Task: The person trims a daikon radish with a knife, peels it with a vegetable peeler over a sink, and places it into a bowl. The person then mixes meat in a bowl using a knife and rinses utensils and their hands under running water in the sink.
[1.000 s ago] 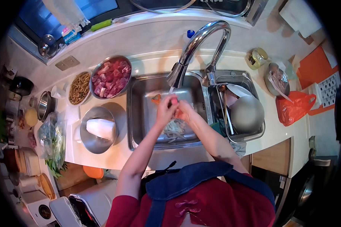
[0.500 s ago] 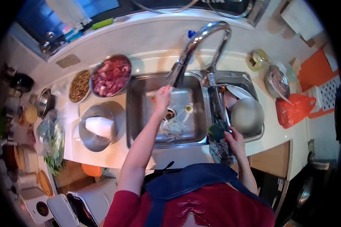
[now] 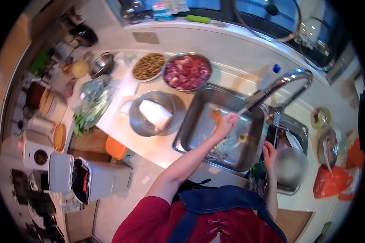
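My left hand (image 3: pixel 227 124) is over the metal sink (image 3: pixel 185 139), just below the tap's spout (image 3: pixel 255 100). Its fingers are closed, and whatever they may hold is too small to make out. An orange piece (image 3: pixel 216 116) lies beside it in the sink, with pale scraps (image 3: pixel 218 152) below. At the divider to the second basin is my right hand (image 3: pixel 269 154), fingers curled; what they hold is hidden. A long dark object (image 3: pixel 271 135) stands just beyond the fingertips. To its right sits a round, light metal bowl (image 3: pixel 291 167), with a dark crumpled bag (image 3: pixel 255 178) below.
Left of the sink are a bowl of raw meat chunks (image 3: pixel 187 72), a plate of brown strips (image 3: pixel 148 67) and a metal bowl (image 3: pixel 136 121) holding a white block (image 3: pixel 155 114). Bagged greens (image 3: pixel 91 105) lie farther left. A red plastic bag (image 3: pixel 330 182) rests at right.
The view has turned, so the sink appears farther right. My left hand has come slightly down from the spout. My right hand has moved up along the divider, nearer the long dark object's middle.
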Demonstrator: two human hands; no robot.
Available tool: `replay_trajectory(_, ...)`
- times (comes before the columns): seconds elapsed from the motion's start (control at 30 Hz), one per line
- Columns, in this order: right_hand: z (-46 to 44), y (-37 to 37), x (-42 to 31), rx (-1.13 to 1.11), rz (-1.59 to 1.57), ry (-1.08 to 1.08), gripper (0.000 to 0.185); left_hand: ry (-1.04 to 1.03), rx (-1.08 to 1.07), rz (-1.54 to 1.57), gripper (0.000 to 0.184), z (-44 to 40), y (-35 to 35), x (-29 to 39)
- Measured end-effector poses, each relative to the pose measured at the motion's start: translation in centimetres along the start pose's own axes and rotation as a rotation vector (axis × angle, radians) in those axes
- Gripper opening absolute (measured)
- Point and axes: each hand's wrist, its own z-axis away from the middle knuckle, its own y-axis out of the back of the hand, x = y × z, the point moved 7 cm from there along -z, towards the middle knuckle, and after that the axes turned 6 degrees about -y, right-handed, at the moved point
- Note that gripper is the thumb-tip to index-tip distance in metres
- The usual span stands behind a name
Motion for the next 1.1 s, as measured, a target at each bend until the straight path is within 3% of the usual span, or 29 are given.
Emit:
replay_trajectory(0.07,-3.9,-5.2,-5.4,-0.247,-0.572,-0.223,0.030,-0.043,0.037,-0.026,0.016,0.7,0.6,3.0)
replay_trajectory(0.13,-7.3,-9.7,-7.0,-0.242,-0.924,-0.359,0.026,-0.086,0.061,-0.046,0.017,0.1,0.7,3.1)
replay_trajectory(0.2,-9.2,-12.3,-9.5,-0.299,-1.087,-0.377,0.025,-0.359,0.058,-0.075,0.017,-0.7,1.2,4.7)
replay_trajectory(0.23,-9.7,-13.3,-10.5,-0.328,-1.247,-0.408,0.024,-0.492,0.173,-0.236,0.017,-0.2,2.1,6.1)
replay_trajectory(0.27,-10.1,-13.7,-10.9,-0.348,-1.248,-0.399,0.024,-0.500,0.190,-0.245,0.017,0.1,2.6,6.5)
replay_trajectory(0.33,-10.7,-13.8,-9.1,-0.312,-1.034,-0.537,0.021,-0.194,0.079,-0.166,0.016,0.9,3.3,6.7)
replay_trajectory(0.37,-10.9,-13.2,-8.5,-0.249,-0.935,-0.505,0.017,-0.092,0.013,-0.242,0.020,1.6,3.4,7.1)
replay_trajectory(0.4,-10.9,-13.0,-7.7,-0.247,-0.934,-0.506,0.017,-0.092,0.012,-0.241,0.020,2.3,3.8,7.0)
replay_trajectory(0.47,-11.2,-9.7,-7.0,0.005,-0.691,-0.133,0.014,-0.456,0.241,-0.628,0.031,4.6,4.5,8.5)
replay_trajectory(0.53,-8.6,-8.1,-5.5,0.161,-0.567,-0.058,0.023,-0.513,0.195,-0.703,0.046,6.2,4.4,5.1)
replay_trajectory(0.6,-5.8,-10.4,-3.7,-0.077,0.430,0.229,0.048,-0.083,-0.330,-0.996,0.055,7.6,2.9,-0.9)
replay_trajectory(0.67,-5.3,-8.7,4.2,0.276,-0.003,-0.029,0.068,0.293,-0.883,-1.498,0.058,10.4,3.0,-4.2)
replay_trajectory(0.7,-4.9,-5.9,5.0,0.342,-0.097,-0.293,0.074,0.263,-0.897,-1.495,0.058,10.3,3.0,-5.3)
replay_trajectory(0.77,-4.6,-1.6,7.2,0.614,-0.283,-0.386,0.077,0.135,-0.456,-1.160,0.056,9.9,4.6,-6.4)
replay_trajectory(0.8,-4.9,0.1,8.8,0.746,-0.243,-0.411,0.078,0.142,-0.457,-1.161,0.056,9.9,4.8,-6.3)
replay_trajectory(0.9,-9.6,1.8,12.5,0.702,-0.357,-0.556,0.081,0.172,-0.577,-1.082,0.055,9.8,4.1,-6.0)
replay_trajectory(0.97,-12.3,2.8,15.3,0.701,-0.447,-0.516,0.081,0.123,-0.724,-1.244,0.057,10.5,2.7,-4.8)
replay_trajectory(1.1,-10.3,4.0,6.7,0.703,-0.528,-0.464,0.084,0.164,-0.885,-1.113,0.058,12.2,2.0,-5.1)
